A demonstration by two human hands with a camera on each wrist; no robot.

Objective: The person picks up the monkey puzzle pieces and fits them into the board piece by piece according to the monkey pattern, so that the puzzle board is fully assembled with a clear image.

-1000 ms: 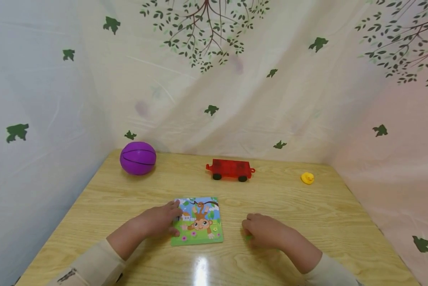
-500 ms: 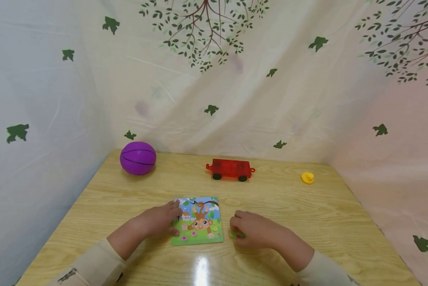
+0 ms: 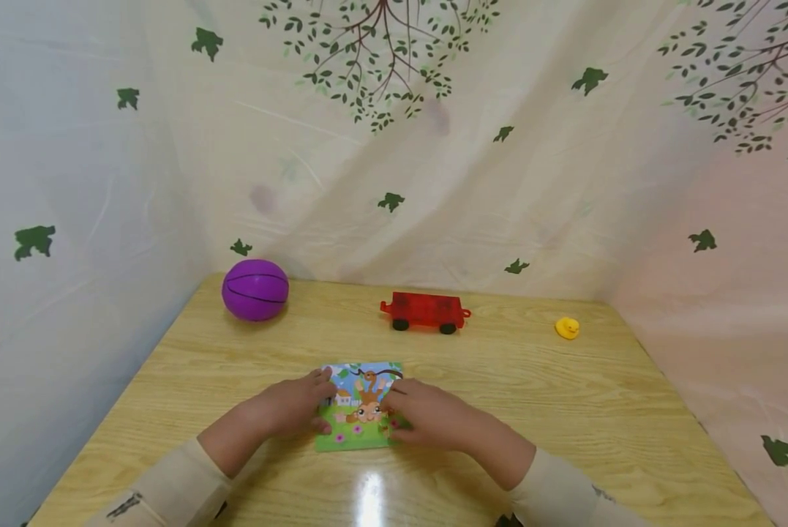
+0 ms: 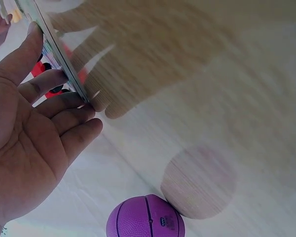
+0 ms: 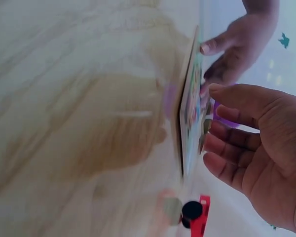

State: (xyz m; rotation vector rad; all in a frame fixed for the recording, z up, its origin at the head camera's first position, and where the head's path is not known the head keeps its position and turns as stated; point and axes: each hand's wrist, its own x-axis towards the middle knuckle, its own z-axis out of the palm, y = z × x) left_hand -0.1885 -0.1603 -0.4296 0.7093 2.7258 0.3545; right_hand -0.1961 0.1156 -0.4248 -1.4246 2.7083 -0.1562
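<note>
A square picture board (image 3: 361, 432) printed with an upside-down monkey lies on the wooden table. My left hand (image 3: 295, 406) rests on its left side, thumb and fingertips spread over the picture; the left wrist view shows them along the board's edge (image 4: 64, 59). Over the right side of the board, my right hand (image 3: 433, 413) pinches a small flat green puzzle piece (image 3: 395, 422), mostly hidden under the fingers. In the right wrist view its thumb and curled fingers sit close to the board's face (image 5: 191, 106).
Along the back of the table stand a purple ball (image 3: 255, 290), a red toy wagon (image 3: 426, 310) with black wheels, and a small yellow duck (image 3: 568, 328). A cloth backdrop (image 3: 341, 234) with printed leaves hangs behind the table (image 3: 512, 366).
My right hand has moved left, from the bare table right of the board to over its right side, bringing the green puzzle piece along. My left hand has stayed on the board.
</note>
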